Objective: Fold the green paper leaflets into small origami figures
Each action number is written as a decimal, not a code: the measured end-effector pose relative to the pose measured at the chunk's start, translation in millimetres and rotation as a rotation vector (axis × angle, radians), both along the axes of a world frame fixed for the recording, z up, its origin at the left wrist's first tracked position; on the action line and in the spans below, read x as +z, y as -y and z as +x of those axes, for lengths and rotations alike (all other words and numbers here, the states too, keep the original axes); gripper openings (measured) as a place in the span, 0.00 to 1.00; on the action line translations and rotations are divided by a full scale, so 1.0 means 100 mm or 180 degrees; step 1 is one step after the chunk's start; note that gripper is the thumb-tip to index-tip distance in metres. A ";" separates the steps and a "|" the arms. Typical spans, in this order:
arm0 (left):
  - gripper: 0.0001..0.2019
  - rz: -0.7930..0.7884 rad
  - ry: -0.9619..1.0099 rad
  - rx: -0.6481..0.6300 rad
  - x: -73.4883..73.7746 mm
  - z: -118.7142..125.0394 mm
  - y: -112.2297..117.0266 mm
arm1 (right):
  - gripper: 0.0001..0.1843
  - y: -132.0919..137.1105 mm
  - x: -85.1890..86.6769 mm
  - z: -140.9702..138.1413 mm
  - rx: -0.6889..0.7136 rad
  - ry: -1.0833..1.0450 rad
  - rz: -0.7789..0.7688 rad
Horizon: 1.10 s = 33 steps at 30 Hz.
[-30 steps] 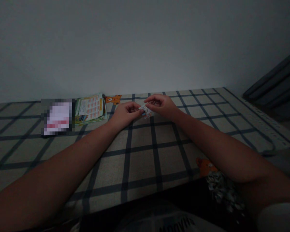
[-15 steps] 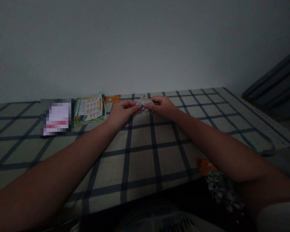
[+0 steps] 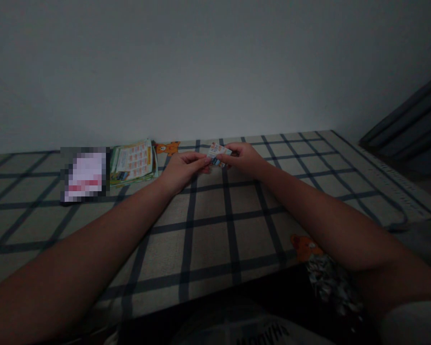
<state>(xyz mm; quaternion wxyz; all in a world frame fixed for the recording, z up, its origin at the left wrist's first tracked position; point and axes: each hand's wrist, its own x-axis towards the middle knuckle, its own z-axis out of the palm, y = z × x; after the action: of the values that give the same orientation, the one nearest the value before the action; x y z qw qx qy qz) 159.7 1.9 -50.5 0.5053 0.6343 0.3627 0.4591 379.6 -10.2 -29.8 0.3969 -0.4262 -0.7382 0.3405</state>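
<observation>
A small folded piece of printed paper [image 3: 218, 153] is held up between both hands, above the far part of the checked cloth. My left hand [image 3: 186, 167] pinches its left corner between thumb and fingertips. On the other side, my right hand [image 3: 242, 158] grips the paper, with the thumb lying across its front and the fingers behind. The print shows white, blue and orange patches, too small to read. The fingers hide the paper's right part.
A stack of colourful printed sheets [image 3: 134, 163] lies at the left, beside a blurred-out phone-like object [image 3: 86, 175]. The checked tablecloth [image 3: 208, 239] runs back to a grey wall [image 3: 215, 72]. Crumpled silvery bits [image 3: 332, 282] sit near my right forearm.
The paper has turned in the hands; it now shows a flat, squarer face where a pointed, triangular fold was seen. Both hands have stayed nearly in place.
</observation>
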 end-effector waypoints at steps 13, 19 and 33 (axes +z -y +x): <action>0.22 0.0142 -0.0200 0.0113 0.08 0.01 0.07 | 0.19 -0.03 -0.05 0.00 0.0163 -0.0079 -0.0144; 0.23 0.0340 -0.0346 -0.0029 0.03 0.00 0.03 | 0.15 -0.01 -0.04 -0.02 0.0146 -0.0052 -0.0251; 0.27 0.0471 -0.0860 -0.0263 0.04 -0.02 0.04 | 0.19 0.05 0.03 -0.04 0.0171 -0.0116 -0.0375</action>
<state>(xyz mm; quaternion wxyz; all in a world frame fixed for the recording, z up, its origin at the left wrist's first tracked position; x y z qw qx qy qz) 157.4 -2.5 -46.5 0.4223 0.7401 0.3661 0.3739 376.1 -15.2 -26.9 0.3752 -0.4225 -0.7208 0.4015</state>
